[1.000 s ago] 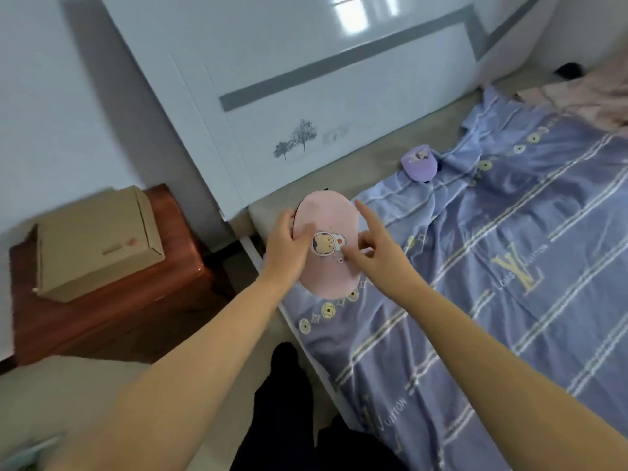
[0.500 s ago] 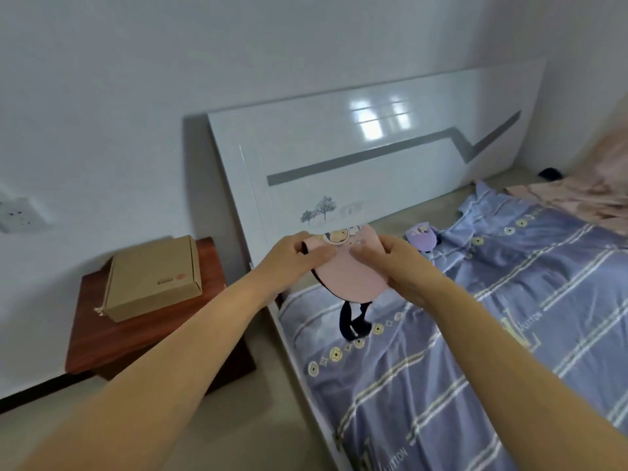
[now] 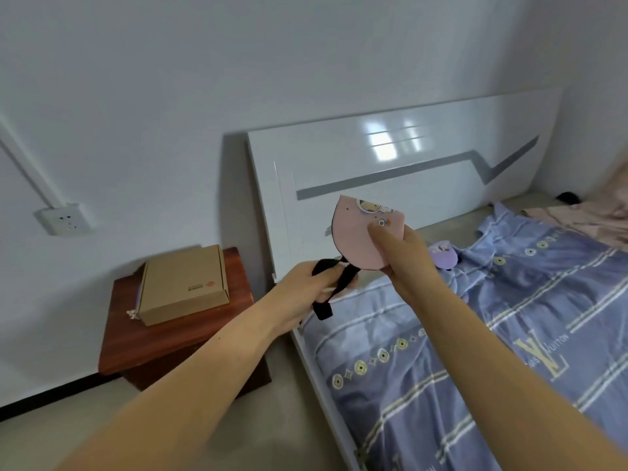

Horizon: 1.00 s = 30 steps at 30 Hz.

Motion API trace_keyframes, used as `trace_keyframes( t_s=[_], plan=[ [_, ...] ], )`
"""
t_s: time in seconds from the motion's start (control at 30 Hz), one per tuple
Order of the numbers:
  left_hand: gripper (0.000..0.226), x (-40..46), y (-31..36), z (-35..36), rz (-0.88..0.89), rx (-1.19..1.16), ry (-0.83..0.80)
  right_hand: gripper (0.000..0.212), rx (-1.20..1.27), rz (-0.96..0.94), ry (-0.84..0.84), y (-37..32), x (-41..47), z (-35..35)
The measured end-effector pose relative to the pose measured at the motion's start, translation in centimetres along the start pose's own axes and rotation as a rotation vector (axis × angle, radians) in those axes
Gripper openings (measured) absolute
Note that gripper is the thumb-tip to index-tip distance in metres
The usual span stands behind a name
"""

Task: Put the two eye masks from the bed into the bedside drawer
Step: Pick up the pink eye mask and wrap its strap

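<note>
A pink eye mask (image 3: 356,237), folded in half with a cartoon print, is lifted in front of the headboard. My right hand (image 3: 406,256) pinches its right edge. My left hand (image 3: 307,290) grips the mask's black strap (image 3: 334,283), which hangs below it. A purple eye mask (image 3: 443,256) lies on the bed near the headboard, partly hidden behind my right hand. The reddish-brown bedside table (image 3: 170,338) stands to the left of the bed; its drawer front is not visible.
A cardboard box (image 3: 185,288) lies on top of the bedside table. The white headboard (image 3: 407,178) leans against the wall. A blue striped sheet (image 3: 492,351) covers the bed, with pink bedding (image 3: 591,219) at the far right. A wall socket (image 3: 63,219) sits at the left.
The pink mask has been lifted off the bed and folded. My left hand has dropped from the mask's edge to its black strap. The view has tilted up and back.
</note>
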<state>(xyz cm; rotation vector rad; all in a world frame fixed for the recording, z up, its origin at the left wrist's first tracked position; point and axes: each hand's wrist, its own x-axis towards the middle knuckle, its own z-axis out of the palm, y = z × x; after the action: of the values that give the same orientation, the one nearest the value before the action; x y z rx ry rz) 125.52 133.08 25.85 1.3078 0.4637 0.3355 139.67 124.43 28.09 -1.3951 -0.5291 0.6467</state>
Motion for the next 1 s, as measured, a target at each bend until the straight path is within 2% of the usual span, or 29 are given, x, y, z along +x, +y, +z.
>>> trace_keyframes(
  t_s=[0.07, 0.1, 0.17, 0.2, 0.27, 0.33, 0.4, 0.43, 0.47, 0.53, 0.57, 0.6, 0.67, 0.73, 0.8, 0.83, 0.9, 1.0],
  plan=[
    [0.021, 0.2, 0.5, -0.3, 0.009, -0.263, 0.136, 0.006, -0.086, -0.010, 0.072, 0.2, 0.0, 0.3],
    [0.022, 0.1, 1.1, -0.3, 0.006, -0.454, 0.146, 0.007, -0.135, -0.013, 0.112, 0.4, 0.1, 0.3],
    [0.020, -0.5, 2.1, -0.7, 0.040, -0.830, 0.046, 0.009, -0.209, 0.001, 0.163, 0.7, 0.0, 0.2],
    [0.020, -0.9, 2.6, -0.7, 0.063, -0.937, -0.015, 0.011, -0.207, 0.013, 0.168, 0.9, -0.1, 0.1],
    [0.017, -1.8, 3.1, -0.4, 0.013, -0.978, -0.208, 0.014, -0.149, 0.021, 0.168, 1.1, -0.4, 0.0],
    [0.013, -2.6, 2.4, 0.7, -0.178, -0.724, -0.454, 0.007, -0.166, -0.001, 0.206, 0.6, -0.4, 0.1],
    [0.027, -2.7, 0.2, 1.7, -0.372, -0.203, -0.635, 0.009, -0.259, -0.070, 0.235, -0.2, -0.5, 0.5],
    [0.036, -2.4, -1.0, 2.1, -0.445, 0.041, -0.598, 0.015, -0.317, -0.129, 0.224, -0.5, -0.6, 0.7],
    [0.040, -2.1, -1.8, 2.4, -0.495, 0.193, -0.479, 0.017, -0.377, -0.187, 0.206, -0.7, -0.9, 1.0],
    [0.031, -0.5, -2.8, 2.0, -0.476, 0.251, -0.119, 0.012, -0.426, -0.249, 0.206, -0.6, -1.6, 1.4],
    [0.029, 0.4, -2.6, 1.4, -0.425, 0.249, 0.059, 0.011, -0.397, -0.243, 0.235, -0.3, -1.9, 1.5],
    [0.037, 1.1, -2.2, 0.7, -0.342, 0.297, 0.194, 0.012, -0.350, -0.225, 0.271, -0.1, -2.0, 1.5],
    [0.071, 1.9, -1.4, 0.1, -0.109, 0.418, 0.349, 0.017, -0.232, -0.155, 0.332, 0.3, -2.0, 1.4],
    [0.090, 1.5, 0.0, 0.5, 0.260, 0.519, 0.440, 0.010, -0.025, -0.051, 0.296, 0.2, -1.7, 1.1],
    [0.086, 0.9, 1.4, 1.3, 0.602, 0.787, 0.344, 0.012, 0.169, 0.101, 0.174, -0.2, -1.2, 0.6],
    [0.078, 0.9, 1.8, 1.5, 0.693, 0.958, 0.242, 0.008, 0.183, 0.180, 0.116, -0.4, -1.1, 0.3],
    [0.066, 0.9, 2.6, 1.4, 0.742, 1.211, 0.091, 0.003, 0.091, 0.298, -0.021, -0.7, -1.0, -0.9],
    [0.045, 0.3, 3.7, 0.5, 0.833, 1.224, 0.046, 0.020, -0.161, 0.324, -0.278, -1.1, -1.1, -2.6]
  ],
)
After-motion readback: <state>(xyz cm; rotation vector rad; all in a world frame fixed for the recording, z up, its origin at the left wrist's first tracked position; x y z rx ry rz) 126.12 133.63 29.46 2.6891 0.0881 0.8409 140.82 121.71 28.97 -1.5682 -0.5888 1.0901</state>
